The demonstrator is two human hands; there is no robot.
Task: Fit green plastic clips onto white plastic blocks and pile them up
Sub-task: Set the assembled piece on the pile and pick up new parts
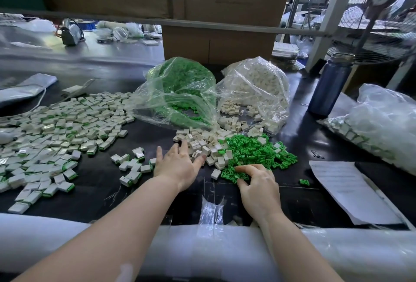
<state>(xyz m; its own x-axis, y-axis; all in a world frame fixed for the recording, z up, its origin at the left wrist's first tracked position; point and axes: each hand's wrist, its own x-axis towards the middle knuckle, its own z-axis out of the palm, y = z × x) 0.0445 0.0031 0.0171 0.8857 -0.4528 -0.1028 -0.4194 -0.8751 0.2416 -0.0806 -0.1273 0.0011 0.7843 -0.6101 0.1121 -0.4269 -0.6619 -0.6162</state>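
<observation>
A heap of loose white blocks (203, 144) lies mid-table, with a heap of green clips (254, 151) to its right. My left hand (177, 163) stretches flat toward the white blocks, fingers spread, its fingertips at the heap's near edge. My right hand (258, 182) lies on the near edge of the green clips with fingers curled down into them; whether it holds a clip is hidden. A wide pile of blocks fitted with clips (58, 128) covers the left of the table, and a smaller cluster (132, 166) lies just left of my left hand.
Behind the heaps stand an open bag of green clips (177, 92) and an open bag of white blocks (258, 88). A blue bottle (328, 86) stands at the right, with a filled bag (378, 124) and a paper sheet (351, 189) nearer. Cardboard boxes (216, 41) rise behind.
</observation>
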